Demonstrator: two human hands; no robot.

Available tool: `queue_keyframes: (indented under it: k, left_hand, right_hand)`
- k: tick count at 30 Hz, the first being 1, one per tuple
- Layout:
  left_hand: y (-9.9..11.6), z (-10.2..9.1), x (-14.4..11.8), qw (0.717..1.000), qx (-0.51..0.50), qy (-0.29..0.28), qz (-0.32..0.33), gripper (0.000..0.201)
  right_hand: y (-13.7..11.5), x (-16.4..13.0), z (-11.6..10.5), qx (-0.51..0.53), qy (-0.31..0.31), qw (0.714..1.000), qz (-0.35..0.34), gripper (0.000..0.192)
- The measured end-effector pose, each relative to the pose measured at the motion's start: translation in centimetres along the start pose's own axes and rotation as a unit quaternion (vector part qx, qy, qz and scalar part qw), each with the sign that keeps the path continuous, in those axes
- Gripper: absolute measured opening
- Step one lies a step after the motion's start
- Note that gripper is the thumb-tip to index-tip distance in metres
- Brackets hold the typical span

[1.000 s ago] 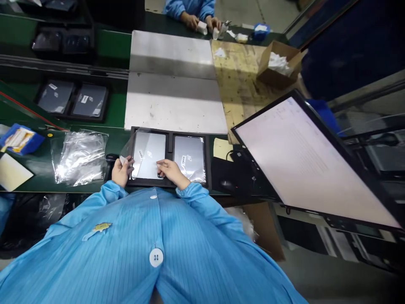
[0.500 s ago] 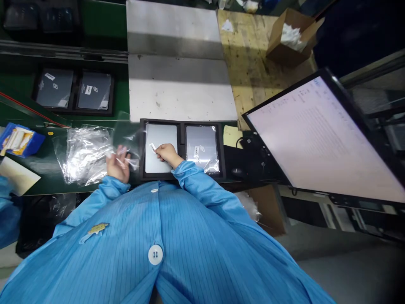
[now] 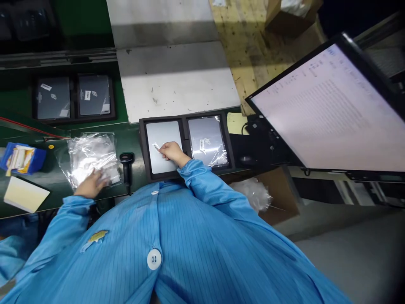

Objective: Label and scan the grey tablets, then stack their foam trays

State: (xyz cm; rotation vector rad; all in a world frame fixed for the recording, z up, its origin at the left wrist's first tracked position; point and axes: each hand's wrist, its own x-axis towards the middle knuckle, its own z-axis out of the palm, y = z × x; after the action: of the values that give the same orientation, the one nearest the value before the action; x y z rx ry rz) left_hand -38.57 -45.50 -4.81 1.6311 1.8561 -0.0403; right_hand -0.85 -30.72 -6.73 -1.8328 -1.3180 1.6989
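Head view: my right hand (image 3: 171,150) pinches a small white label (image 3: 156,147) between fingertips, over the bare grey tablet (image 3: 161,145) in the left compartment of the black tray (image 3: 186,145). The right compartment holds a bagged tablet (image 3: 207,141). My left hand (image 3: 90,185) rests flat, fingers open, on the pile of clear bags (image 3: 91,158), left of the barcode scanner (image 3: 127,164).

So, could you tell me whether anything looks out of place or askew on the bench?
Nothing stands out. The tray sits square; its left tablet is bare and the right tablet is bagged. The right hand holds a label over the bare one; the left hand rests on the bags.
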Motion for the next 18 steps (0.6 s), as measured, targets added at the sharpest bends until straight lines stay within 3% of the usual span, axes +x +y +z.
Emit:
queue_keyframes:
  k: [2,5,12,18]
  left_hand:
    - [-0.3,2.3,0.8,0.997,0.019,-0.066,-0.033,0.054]
    - [-0.3,3.9,1.1,0.996,0.044,-0.056,-0.047,0.040]
    - [0.7,2.1,1.8,0.984,0.080,-0.071,-0.142,0.071]
    - [1.9,1.7,3.2,0.970,0.151,-0.078,-0.173,0.069]
  right_hand:
    - [0.0,0.1,0.1,0.000,0.000,1.000,-0.002,0.019]
    - [0.1,0.1,0.2,-0.009,0.006,1.000,-0.004,0.021]
    - [0.0,-0.2,0.4,-0.052,0.026,0.998,-0.008,0.022]
    - [-0.1,-0.3,0.3,-0.065,0.032,0.997,-0.018,0.017]
